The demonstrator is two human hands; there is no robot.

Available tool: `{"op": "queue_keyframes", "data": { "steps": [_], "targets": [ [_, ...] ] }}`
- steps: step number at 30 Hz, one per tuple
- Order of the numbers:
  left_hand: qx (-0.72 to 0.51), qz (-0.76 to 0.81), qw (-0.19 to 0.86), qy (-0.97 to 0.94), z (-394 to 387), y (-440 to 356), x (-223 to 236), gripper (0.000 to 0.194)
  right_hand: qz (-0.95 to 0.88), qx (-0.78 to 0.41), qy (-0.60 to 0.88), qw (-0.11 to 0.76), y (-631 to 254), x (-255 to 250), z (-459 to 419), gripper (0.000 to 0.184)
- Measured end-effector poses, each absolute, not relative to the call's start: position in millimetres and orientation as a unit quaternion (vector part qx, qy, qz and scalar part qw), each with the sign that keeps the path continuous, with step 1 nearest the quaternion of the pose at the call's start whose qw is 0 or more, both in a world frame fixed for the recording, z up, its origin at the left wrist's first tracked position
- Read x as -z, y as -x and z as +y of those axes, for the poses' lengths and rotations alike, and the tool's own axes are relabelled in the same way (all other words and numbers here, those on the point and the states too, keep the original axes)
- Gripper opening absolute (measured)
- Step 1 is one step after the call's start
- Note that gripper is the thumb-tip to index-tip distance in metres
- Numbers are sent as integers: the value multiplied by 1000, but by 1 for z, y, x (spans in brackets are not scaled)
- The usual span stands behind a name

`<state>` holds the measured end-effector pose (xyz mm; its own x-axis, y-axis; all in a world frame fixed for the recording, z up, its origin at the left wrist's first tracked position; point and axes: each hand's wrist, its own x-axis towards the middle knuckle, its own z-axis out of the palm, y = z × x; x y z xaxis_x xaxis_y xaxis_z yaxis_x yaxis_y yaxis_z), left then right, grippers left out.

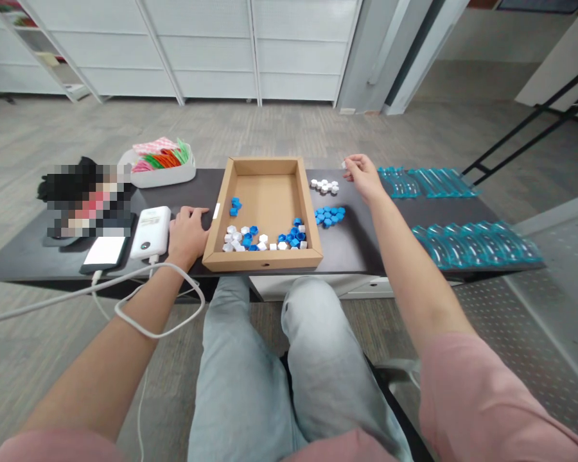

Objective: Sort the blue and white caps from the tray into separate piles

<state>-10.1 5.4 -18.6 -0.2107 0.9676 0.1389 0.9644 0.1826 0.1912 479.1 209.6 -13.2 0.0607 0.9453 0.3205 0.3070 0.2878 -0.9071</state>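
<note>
My right hand (361, 174) is raised over the far right of the table, fingers pinched on a small white hexagonal piece (344, 164). Just left of it lies a cluster of white hexagonal pieces (324, 187). Nearer to me, blue hexagonal pieces (330, 216) are grouped together. My left hand (189, 234) rests on the table beside the cardboard tray (264, 259), fingers spread and holding nothing. Inside the tray, mixed white and blue pieces (247, 238) lie along the near side, and a few blue ones (235, 206) sit by its left wall.
Left of my hand are a white power bank (151, 232), a phone (106, 249) and a looped white cable (158, 335). A white basket (161, 178) of colourful items stands behind them. Clear teal plastic pieces (472, 245) line the table's right side.
</note>
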Motion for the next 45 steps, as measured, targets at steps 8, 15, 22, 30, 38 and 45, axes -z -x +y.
{"op": "queue_keyframes", "data": {
  "steps": [8, 15, 22, 30, 38, 45],
  "targets": [
    [-89, 771, 13, -631, 7, 19, 16, 69, -610, -219, 573, 502, -482, 70, 210, 17],
    [-88, 777, 9, -623, 10, 26, 19, 77, -638, -204, 602, 434, -484, 74, 210, 19],
    [-109, 781, 53, -612, 8, 30, 15, 74, -613, -235, 598, 461, -483, 72, 207, 24],
    [-116, 771, 16, -626, 5, 18, 15, 71, -641, -210, 568, 472, -480, 64, 196, 21],
    [-105, 772, 17, -627, 2, 5, 9, 68, -589, -232, 555, 540, -485, 55, 188, 23],
    [-140, 765, 12, -629, 4, 4, 21, 59, -669, -241, 533, 458, -442, 16, 173, 20]
  ]
}}
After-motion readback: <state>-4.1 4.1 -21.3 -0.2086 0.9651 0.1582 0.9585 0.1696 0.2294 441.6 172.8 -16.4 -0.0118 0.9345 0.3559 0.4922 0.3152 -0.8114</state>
